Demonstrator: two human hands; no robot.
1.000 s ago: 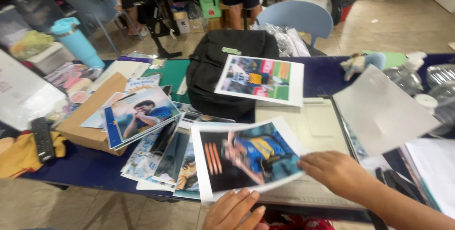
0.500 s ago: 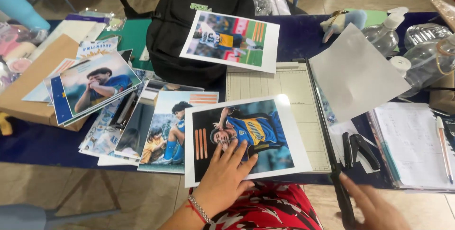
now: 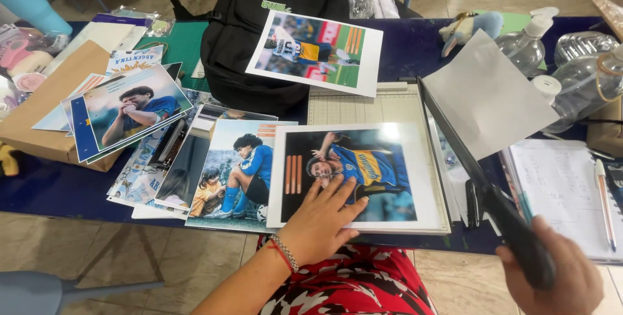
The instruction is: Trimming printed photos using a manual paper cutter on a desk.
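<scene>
A printed photo of a footballer in a blue and yellow shirt [image 3: 376, 166] lies on the base of a paper cutter [image 3: 383, 104]. My left hand [image 3: 322, 218] presses flat on the photo's near edge, fingers spread. My right hand [image 3: 551, 276] grips the black handle of the cutter's blade arm [image 3: 461, 153], which is raised at an angle over the photo's right edge. A red bracelet is on my left wrist.
More printed photos [image 3: 220, 172] are stacked left of the cutter, others on a cardboard box [image 3: 45, 114]. A black backpack [image 3: 259, 36] bears another photo [image 3: 318, 49]. A blank sheet [image 3: 493, 97], plastic bottles [image 3: 584, 81] and a notebook with pen [image 3: 571, 192] lie to the right.
My left hand moved onto the photo and pressed it on the cutter base. My right hand took the blade handle and lifted the arm. The view dropped closer to the table.
</scene>
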